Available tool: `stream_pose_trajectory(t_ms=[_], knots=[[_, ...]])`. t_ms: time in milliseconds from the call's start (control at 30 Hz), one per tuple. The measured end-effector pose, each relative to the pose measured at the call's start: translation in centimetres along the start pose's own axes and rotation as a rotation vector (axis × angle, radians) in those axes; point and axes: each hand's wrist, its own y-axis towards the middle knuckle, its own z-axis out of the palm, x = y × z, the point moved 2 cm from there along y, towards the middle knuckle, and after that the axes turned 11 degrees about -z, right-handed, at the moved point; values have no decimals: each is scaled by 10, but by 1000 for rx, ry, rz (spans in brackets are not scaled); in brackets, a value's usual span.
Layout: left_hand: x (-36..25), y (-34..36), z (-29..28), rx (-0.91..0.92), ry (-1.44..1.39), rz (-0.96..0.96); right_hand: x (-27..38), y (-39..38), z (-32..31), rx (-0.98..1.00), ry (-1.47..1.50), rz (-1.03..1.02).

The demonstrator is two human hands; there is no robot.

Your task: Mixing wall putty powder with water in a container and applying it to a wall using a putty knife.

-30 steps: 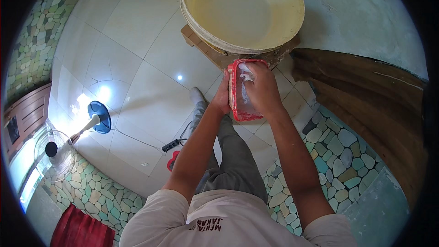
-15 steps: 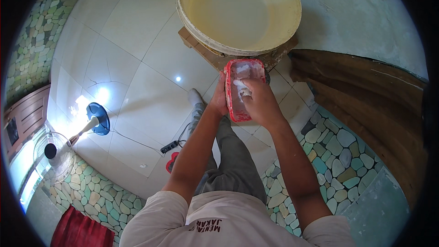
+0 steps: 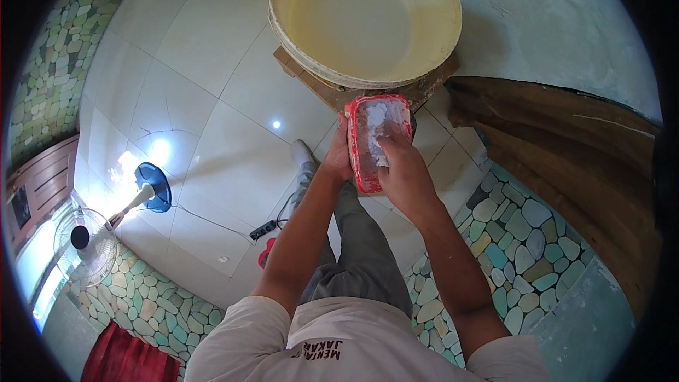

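Gripping a red-rimmed container (image 3: pixel 363 140) at its left side: left hand (image 3: pixel 341 153). Right hand (image 3: pixel 405 170) curls inside, at white paste (image 3: pixel 375 119); can't tell whether it holds any. Container sits just nearside of large yellowish tub (image 3: pixel 433 32).

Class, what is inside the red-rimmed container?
White material lies inside the red-rimmed container. The right hand covers part of the interior; what lies beneath it cannot be seen.

The head-worn fisheye looks steeply down over the hands (image 3: pixel 406 172) toward the tiled floor (image 3: pixel 244 88).
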Motion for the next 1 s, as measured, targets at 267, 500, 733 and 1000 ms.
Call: stream_pose_trajectory(t_ms=[267, 500, 733, 1000], knots=[[1, 1, 0, -41, -59, -18, 12, -9, -7, 119, -65, -18], [-1, 0, 5, -8, 25, 1, 9, -3, -5, 154, -50, 55], [0, -2, 6, 62, -15, -18, 12, -5, -3, 133, 64, -32], [-1, -3, 8, 57, -77, -49, 16, -2, -12, 30, 37, -120]])
